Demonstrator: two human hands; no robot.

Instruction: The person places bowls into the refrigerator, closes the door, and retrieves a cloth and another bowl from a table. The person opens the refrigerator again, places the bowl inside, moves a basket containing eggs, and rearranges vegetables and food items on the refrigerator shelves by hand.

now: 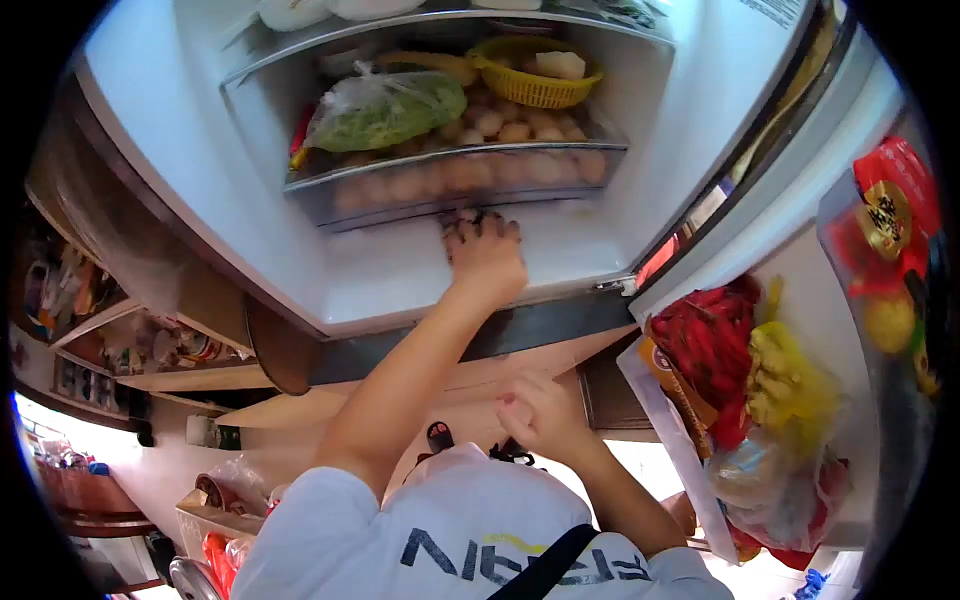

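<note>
My left hand (485,258) reaches into the fridge, palm down on its white floor, just below the front of a clear drawer (400,215). Its fingers are bent over something dark (472,216), mostly covered, whose kind I cannot make out. Many eggs (490,122) fill the drawer. A plastic bag of green vegetables (385,110) and a yellow basket (540,92) with a pale block in it rest on top of them. In front of my body, outside the fridge, my right hand (545,412) hangs with its fingers curled in, holding nothing visible.
The open fridge door stands at the right. Its shelf (640,400) carries red chillies (705,330), a yellow bag (790,380) and other bagged food. A red packet (895,190) is higher up the door. Wooden shelving (190,375) with small items lies left, and an open box (205,520) stands below.
</note>
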